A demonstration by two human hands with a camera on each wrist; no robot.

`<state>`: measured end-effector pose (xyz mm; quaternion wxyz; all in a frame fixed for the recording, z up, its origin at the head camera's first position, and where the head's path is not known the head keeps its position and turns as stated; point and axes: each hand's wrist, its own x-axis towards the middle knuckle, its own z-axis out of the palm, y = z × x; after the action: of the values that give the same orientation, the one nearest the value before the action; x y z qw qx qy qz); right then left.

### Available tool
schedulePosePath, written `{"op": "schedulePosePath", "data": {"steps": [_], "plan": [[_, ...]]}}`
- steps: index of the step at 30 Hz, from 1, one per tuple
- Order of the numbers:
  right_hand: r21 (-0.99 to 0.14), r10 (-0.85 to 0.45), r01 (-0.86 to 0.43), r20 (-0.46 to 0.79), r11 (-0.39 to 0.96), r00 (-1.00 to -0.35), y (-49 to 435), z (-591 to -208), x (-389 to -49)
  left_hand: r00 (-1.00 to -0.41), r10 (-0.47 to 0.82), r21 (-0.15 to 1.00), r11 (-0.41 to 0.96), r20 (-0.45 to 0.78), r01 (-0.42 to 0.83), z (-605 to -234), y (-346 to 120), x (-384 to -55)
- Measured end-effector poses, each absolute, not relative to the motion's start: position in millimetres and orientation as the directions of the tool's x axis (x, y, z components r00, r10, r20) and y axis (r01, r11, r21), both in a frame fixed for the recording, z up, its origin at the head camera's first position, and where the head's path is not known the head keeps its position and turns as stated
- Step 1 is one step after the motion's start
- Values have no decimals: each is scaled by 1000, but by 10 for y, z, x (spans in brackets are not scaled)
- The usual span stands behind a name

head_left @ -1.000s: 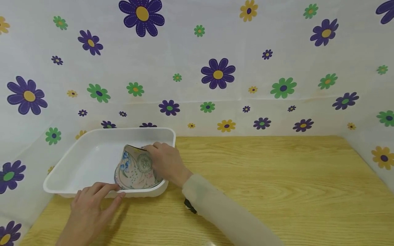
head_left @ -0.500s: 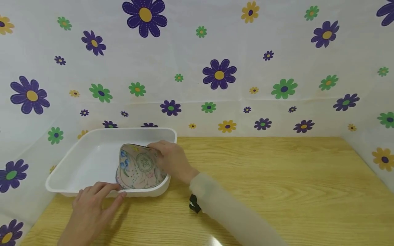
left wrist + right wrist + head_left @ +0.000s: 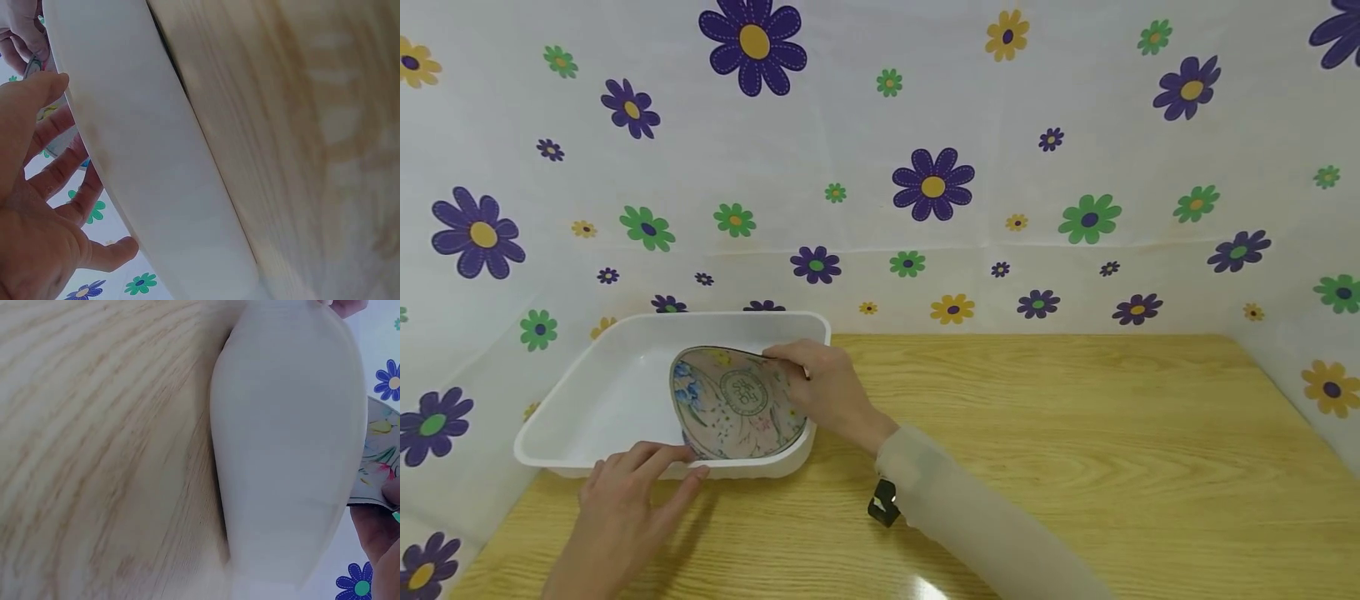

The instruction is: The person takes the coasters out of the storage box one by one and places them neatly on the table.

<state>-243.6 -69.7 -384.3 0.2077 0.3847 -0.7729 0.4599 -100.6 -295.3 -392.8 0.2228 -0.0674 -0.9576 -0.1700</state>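
A white plastic basin (image 3: 602, 375) stands on the table at left in the head view. Inside its near right part lies a thin floral mat (image 3: 741, 400), pinkish, with a dark edge and a round emblem; it bends and leans on the basin wall. My right hand (image 3: 827, 387) pinches the mat's right edge, thumb on the printed face and fingers behind, partly hidden. Over the basin's near rim my left hand (image 3: 632, 500) holds on, thumb outside and fingers inside, fingertips at the mat's lower left corner. The left wrist view shows those fingers (image 3: 59, 175) behind the rim.
The wooden table (image 3: 1060, 450) extends to the right of the basin. A white cloth with printed flowers (image 3: 865, 125) hangs behind and along both sides. Something small and black (image 3: 883, 502) sits at the right sleeve.
The mat's upper left part has spread left and opened out flatter. My right hand has shifted slightly right, still pinching it. The left hand stays on the rim.
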Motion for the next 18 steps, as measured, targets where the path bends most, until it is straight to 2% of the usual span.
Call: {"op": "schedulePosePath", "data": {"steps": [13,18], "plan": [[-556,-376,-794,701,245,-606,-654,-3748,-2367,-877,52,289,933,478,213,-3921,-2942,-1007],[-620,-345,-758,679,204,-648,-611,-3721,-2328,-881,51,290,934,471,209,-3922,-2939,-1008]]}}
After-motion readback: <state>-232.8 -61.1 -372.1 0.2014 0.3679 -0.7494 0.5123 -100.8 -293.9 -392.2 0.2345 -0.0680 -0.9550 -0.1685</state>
